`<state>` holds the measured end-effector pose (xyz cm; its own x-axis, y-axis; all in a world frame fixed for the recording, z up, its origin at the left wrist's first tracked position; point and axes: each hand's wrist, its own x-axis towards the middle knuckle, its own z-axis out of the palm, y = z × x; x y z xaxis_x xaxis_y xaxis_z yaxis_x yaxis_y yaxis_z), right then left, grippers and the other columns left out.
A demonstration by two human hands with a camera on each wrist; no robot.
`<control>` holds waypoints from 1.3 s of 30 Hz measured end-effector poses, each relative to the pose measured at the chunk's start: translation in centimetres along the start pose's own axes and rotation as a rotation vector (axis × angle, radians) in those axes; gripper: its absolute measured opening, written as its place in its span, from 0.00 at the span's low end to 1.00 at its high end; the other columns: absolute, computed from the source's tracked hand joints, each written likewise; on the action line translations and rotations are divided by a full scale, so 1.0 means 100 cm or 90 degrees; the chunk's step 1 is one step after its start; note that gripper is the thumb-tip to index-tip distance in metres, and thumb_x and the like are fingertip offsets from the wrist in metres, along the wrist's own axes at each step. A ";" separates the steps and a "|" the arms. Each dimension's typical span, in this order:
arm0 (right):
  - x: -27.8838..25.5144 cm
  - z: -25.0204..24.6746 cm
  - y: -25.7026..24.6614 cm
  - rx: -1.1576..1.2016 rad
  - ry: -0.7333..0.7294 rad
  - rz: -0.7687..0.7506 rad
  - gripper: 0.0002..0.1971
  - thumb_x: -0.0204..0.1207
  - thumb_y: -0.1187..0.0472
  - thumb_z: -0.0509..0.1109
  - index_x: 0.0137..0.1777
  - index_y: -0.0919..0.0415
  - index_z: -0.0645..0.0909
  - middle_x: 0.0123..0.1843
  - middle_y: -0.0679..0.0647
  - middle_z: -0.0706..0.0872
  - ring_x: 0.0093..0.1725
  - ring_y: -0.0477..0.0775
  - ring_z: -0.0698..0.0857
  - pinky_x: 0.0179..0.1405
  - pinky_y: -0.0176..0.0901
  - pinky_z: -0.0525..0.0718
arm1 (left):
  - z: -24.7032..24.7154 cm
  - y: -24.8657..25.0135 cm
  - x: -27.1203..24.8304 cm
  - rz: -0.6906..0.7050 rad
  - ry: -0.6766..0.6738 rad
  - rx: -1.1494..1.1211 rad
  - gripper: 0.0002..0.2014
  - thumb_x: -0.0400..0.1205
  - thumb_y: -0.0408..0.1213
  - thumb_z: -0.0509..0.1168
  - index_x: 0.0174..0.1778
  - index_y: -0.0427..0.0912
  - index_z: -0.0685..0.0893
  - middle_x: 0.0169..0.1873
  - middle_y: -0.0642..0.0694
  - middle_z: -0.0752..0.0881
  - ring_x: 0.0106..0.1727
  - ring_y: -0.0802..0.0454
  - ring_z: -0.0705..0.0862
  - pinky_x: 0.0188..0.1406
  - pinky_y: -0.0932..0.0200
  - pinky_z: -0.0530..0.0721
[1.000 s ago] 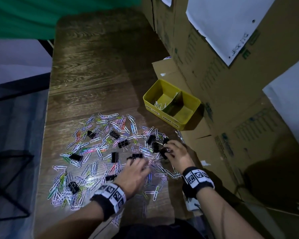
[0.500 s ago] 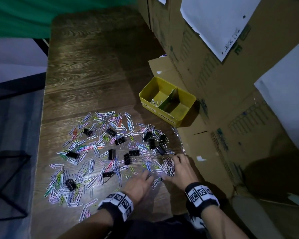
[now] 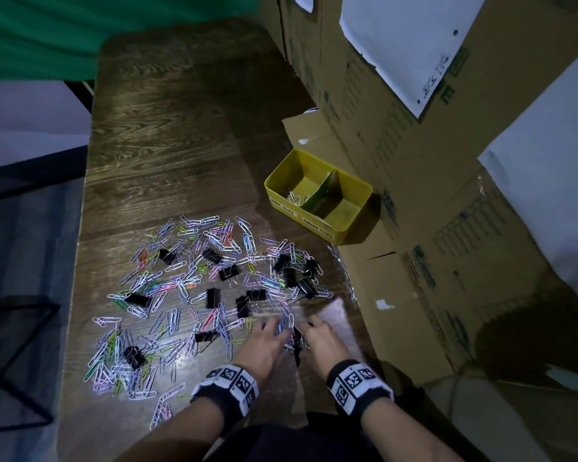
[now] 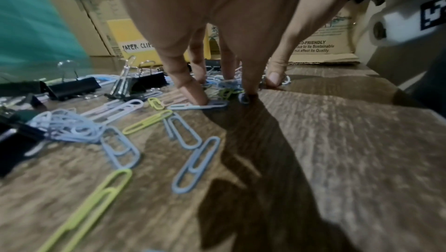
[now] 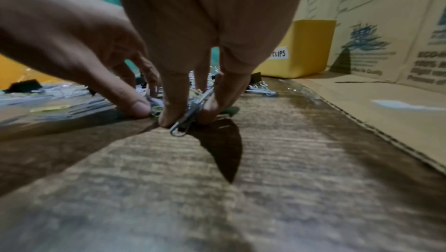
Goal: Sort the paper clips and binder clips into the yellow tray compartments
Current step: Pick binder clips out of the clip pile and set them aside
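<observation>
Coloured paper clips (image 3: pixel 187 281) and black binder clips (image 3: pixel 229 271) lie scattered over the wooden table (image 3: pixel 181 145). The yellow tray (image 3: pixel 317 225) stands at the right, with a few silver paper clips in its left compartment; its right compartment looks bare. Near the front edge my left hand (image 3: pixel 271 328) presses straight fingers (image 4: pixel 200 98) onto clips. Close beside it, my right hand (image 3: pixel 314 331) pinches a silvery metal clip (image 5: pixel 190 115) between two fingertips. A small heap of clips (image 3: pixel 292 335) lies between the hands. What the palms cover is hidden.
Cardboard boxes (image 3: pixel 414 195) with white sheets taped on them wall off the table's right side, just behind the tray. A flat cardboard flap (image 5: pixel 362 103) lies to the right of my right hand. A green cloth (image 3: pixel 80 28) hangs at the back.
Both hands have drawn back toward the front edge and closer together, dragging clips into a small heap between them. The tray has not moved.
</observation>
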<state>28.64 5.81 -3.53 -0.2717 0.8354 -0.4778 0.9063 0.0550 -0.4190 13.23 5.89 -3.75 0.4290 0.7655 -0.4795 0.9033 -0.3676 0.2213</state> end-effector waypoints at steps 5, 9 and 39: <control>0.005 -0.006 0.006 0.085 -0.006 0.026 0.21 0.77 0.69 0.65 0.70 0.58 0.76 0.63 0.58 0.82 0.60 0.55 0.81 0.58 0.33 0.74 | -0.003 -0.009 -0.002 0.008 0.000 0.037 0.16 0.84 0.35 0.54 0.68 0.39 0.70 0.70 0.38 0.71 0.73 0.40 0.65 0.71 0.49 0.70; 0.007 -0.010 0.015 0.174 0.024 0.085 0.20 0.75 0.63 0.72 0.68 0.54 0.79 0.64 0.55 0.84 0.59 0.49 0.83 0.52 0.24 0.70 | -0.004 -0.014 -0.001 0.003 0.003 0.000 0.14 0.84 0.33 0.56 0.65 0.39 0.74 0.69 0.40 0.74 0.74 0.42 0.67 0.71 0.50 0.69; 0.035 -0.118 0.013 0.772 0.301 0.079 0.15 0.64 0.68 0.80 0.49 0.53 0.86 0.49 0.42 0.88 0.46 0.28 0.85 0.46 0.20 0.80 | -0.163 -0.077 0.007 0.065 -0.167 -0.737 0.13 0.62 0.35 0.79 0.42 0.42 0.91 0.31 0.42 0.89 0.29 0.49 0.86 0.36 0.59 0.86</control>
<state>32.67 15.25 3.39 0.1560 0.9231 -0.3516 -0.0165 -0.3535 -0.9353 6.68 17.87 8.05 0.6067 0.5794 -0.5443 0.3923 0.3773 0.8389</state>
